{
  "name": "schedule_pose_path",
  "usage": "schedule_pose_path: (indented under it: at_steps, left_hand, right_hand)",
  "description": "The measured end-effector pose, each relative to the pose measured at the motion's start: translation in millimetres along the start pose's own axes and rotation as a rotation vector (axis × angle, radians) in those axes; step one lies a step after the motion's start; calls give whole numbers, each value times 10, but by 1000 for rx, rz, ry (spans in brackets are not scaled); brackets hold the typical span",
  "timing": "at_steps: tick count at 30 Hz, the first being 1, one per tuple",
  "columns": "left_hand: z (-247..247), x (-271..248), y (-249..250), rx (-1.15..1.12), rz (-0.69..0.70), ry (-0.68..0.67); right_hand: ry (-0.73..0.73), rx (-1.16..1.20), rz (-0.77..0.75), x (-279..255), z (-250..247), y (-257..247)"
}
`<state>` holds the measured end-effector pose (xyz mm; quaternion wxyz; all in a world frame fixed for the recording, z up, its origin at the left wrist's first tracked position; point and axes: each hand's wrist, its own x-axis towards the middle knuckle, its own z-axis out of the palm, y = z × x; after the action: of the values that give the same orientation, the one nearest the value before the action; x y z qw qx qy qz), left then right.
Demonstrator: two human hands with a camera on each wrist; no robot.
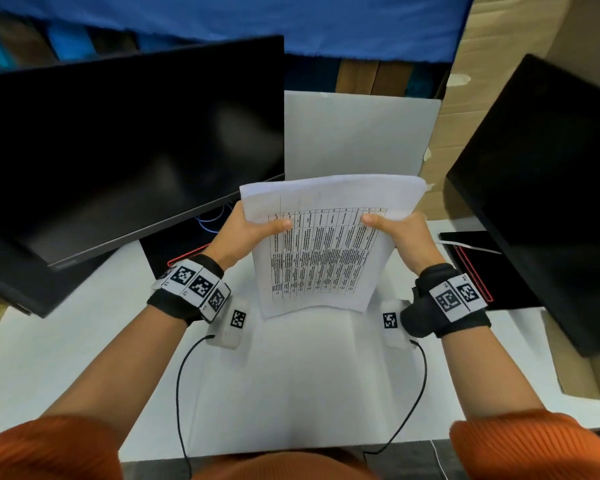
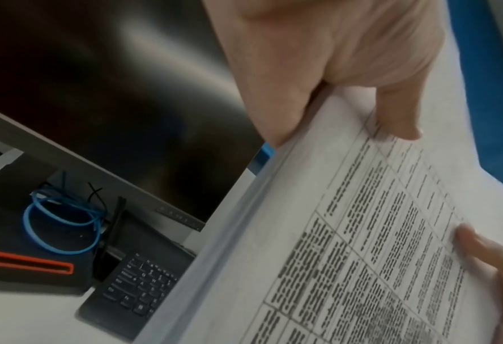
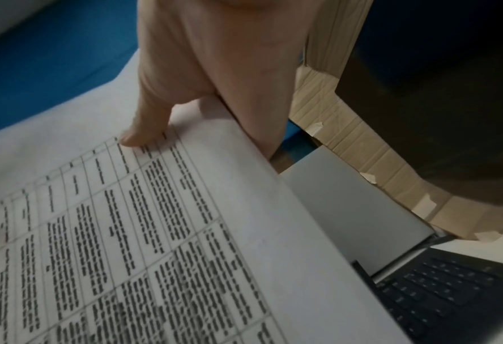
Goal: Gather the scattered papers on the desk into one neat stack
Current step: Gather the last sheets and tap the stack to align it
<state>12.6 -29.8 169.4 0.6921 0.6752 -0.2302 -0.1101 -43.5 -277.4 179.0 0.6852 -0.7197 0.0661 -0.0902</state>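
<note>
Thin, curved papers (image 1: 321, 251) between hands

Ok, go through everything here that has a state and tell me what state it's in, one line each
Stack of papers: gathered, held up above the desk, printed table facing up.
Left hand: grips the stack's left edge, thumb on top.
Right hand: grips the right edge, thumb on top.
Left monitor: screen dark.
Right monitor: screen dark.

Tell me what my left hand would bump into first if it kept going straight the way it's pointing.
Probably the left monitor's lower right corner, just beyond the left hand holding the papers; depth is unclear, so it might pass beside it.
</note>
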Motion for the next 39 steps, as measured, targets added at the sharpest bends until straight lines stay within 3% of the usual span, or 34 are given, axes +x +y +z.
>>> schedule_pose_path:
  at_steps: [21,26,31,39]
  left_hand:
    - [-86,-139,85,38,23,-17]
    - [-45,-208,-108,40,-42,6]
    - [-16,-288,-367,35,-153,28]
    - [88,-238,-305,19,-154,84]
  right_hand:
    - [-53,42,-42,-144,105,90]
    - [-104,-17,117,-280,124,451]
    - [-20,-62,313,-389,146,677]
    - [-33,-6,231,-336,75,542]
